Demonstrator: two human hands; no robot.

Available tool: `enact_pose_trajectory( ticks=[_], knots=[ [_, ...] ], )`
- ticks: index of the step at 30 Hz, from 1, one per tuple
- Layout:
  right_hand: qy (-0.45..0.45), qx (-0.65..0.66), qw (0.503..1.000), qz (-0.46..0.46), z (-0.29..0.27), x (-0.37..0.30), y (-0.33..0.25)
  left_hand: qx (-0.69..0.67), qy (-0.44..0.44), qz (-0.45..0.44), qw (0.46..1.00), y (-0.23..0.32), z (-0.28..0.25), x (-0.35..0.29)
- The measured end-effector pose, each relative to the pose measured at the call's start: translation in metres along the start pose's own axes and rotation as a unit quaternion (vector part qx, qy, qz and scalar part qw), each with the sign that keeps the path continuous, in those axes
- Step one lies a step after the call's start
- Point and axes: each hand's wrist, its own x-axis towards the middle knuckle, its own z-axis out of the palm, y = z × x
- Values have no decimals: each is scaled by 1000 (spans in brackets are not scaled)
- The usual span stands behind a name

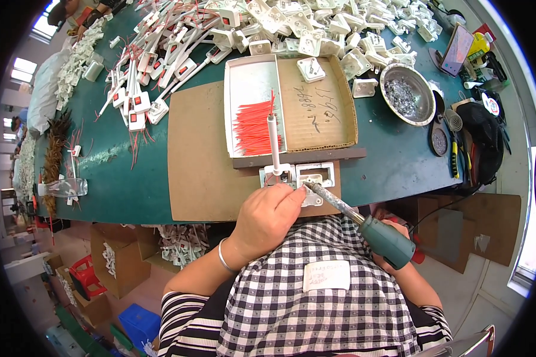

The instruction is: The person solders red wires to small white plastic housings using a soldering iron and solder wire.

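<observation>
My left hand (268,215) has its fingers closed in a pinch at the near edge of a white plastic housing (268,176). What sits between its fingertips is hidden. A white tube (274,143) with red wires at its far end extends away from this housing. A second white plastic frame (323,171) lies just to the right. My right hand (397,228) grips a soldering iron (387,241) by its green handle, which covers most of the fingers. The iron's metal tip points left and reaches close to my left fingertips, over the white parts.
A cardboard box (350,107) holds cut red wires (257,128). Behind it are heaped white plastic housings (309,43) and tubes with red switches (138,102). On the right stand a metal bowl (423,113) of small metal bits, pliers (454,157) and a phone (457,50).
</observation>
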Motion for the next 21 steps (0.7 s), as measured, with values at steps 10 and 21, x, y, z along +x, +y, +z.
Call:
enact_pose_trajectory(
  ticks=[10, 21],
  knots=[
    [50, 70, 995, 48, -3, 26, -31, 8, -4, 1, 1000, -1, 0, -1],
    [26, 75, 997, 1, -8, 15, -16, 9, -7, -7, 1000, 0, -3, 0]
  ],
)
